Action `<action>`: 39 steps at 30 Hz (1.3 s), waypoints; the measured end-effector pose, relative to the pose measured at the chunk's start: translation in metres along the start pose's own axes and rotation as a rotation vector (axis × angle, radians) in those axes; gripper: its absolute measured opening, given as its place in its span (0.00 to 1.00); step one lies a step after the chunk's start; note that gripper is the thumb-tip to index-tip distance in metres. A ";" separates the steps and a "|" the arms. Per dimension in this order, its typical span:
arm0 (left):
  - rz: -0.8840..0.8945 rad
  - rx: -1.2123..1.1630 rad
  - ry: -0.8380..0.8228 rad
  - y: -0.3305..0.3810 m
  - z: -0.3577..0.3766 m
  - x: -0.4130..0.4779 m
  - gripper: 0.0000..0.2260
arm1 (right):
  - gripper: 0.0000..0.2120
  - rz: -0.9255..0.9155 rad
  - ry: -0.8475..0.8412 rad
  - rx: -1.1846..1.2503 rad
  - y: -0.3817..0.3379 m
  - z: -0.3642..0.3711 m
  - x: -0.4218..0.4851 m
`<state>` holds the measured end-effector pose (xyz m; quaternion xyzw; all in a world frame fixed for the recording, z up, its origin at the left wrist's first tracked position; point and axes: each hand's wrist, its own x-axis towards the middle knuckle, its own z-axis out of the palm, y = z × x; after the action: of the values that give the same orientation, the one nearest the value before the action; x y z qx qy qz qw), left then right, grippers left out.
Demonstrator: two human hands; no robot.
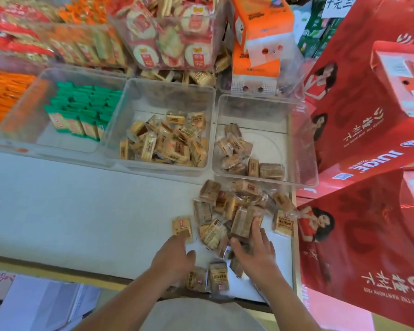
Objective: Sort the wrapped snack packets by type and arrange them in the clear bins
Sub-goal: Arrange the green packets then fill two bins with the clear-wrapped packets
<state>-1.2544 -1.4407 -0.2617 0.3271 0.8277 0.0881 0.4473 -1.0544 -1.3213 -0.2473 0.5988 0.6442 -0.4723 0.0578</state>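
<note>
1. Left hand (175, 256) released, fingers straight, fingertips touching 1 pale packet (182, 226) set just apart at the left edge of the loose pile (234, 206).
2. Right hand (256, 249) released as well, fingers spread flat on brown packets at the pile's near side.
3. Pile spread on the white counter (81, 211), just in front of 2 clear bins; stray packets (219, 275) at the counter's near edge, between the wrists.
4. Middle bin (158, 169) loaded with pale packets; right bin (301, 151) with brown ones along its left and front.
5. Further left, green packets (81, 108) in rows in another bin; red gift cartons (368, 115) stacked on the right.
</note>
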 end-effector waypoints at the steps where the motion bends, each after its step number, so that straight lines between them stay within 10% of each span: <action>1: 0.022 0.012 0.057 0.004 -0.005 0.004 0.28 | 0.41 0.003 0.044 -0.028 0.000 -0.010 0.001; 8: 0.285 -0.071 0.288 0.061 -0.039 0.055 0.27 | 0.23 -0.076 0.616 -0.060 -0.010 -0.074 0.050; 18: 0.099 -0.002 0.201 0.090 -0.043 0.103 0.11 | 0.10 -0.007 0.468 0.129 0.012 -0.079 0.089; 23: 0.003 -0.078 0.228 0.086 -0.045 0.098 0.28 | 0.09 -0.166 0.557 -0.064 0.022 -0.067 0.058; 25: -0.004 -0.129 0.222 0.079 -0.048 0.088 0.36 | 0.12 -0.216 0.592 -0.095 0.009 -0.063 0.040; 29: -0.006 -0.367 0.139 0.064 -0.047 0.056 0.16 | 0.33 0.082 0.168 0.106 -0.019 -0.040 0.025; 39: 0.014 -0.619 0.088 0.054 -0.026 0.000 0.13 | 0.47 0.019 0.191 0.360 -0.032 -0.023 0.021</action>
<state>-1.2501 -1.3951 -0.2229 0.1769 0.7780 0.3530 0.4887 -1.0753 -1.2858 -0.2307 0.6474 0.5465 -0.5203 -0.1069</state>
